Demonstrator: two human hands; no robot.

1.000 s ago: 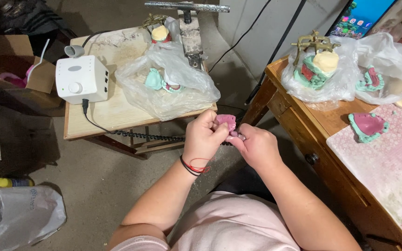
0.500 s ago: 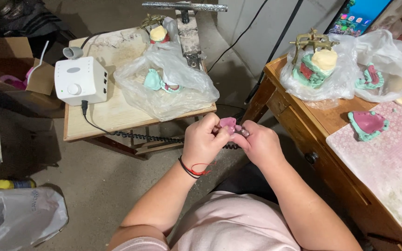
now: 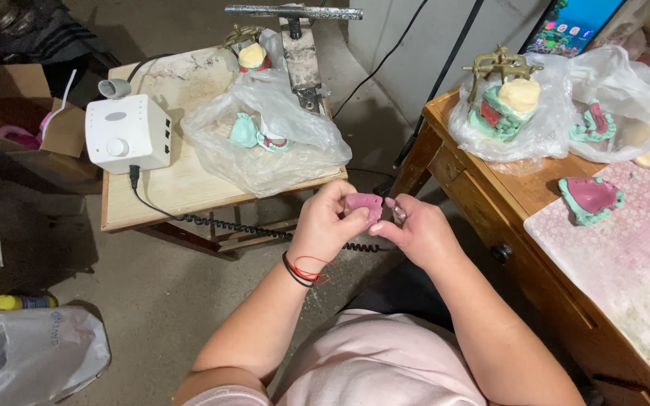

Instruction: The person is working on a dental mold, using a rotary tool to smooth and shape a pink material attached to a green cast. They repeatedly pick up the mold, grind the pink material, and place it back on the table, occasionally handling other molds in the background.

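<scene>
While the person sits between two work surfaces, both hands meet in front of the chest over the concrete floor (image 3: 137,301). The left hand (image 3: 325,225) has its fingers closed around a small pink denture base (image 3: 362,204), thumb pressed on its near edge. The right hand (image 3: 415,229) is curled shut on a slim handpiece tool (image 3: 399,213), its tip just beside the pink piece; whether it touches, I cannot tell. A coiled black cord (image 3: 265,229) runs from under the hands toward a white control box (image 3: 127,135) on the small wooden tabletop (image 3: 182,188) to the left. Near the box lies a clear plastic bag (image 3: 265,143) with green and pink dental models inside. On the wooden desk (image 3: 505,195) to the right, another bag holds a model in a brass articulator (image 3: 502,71), and a pink and green model (image 3: 590,198) sits loose on a flowered cloth (image 3: 626,263).
</scene>
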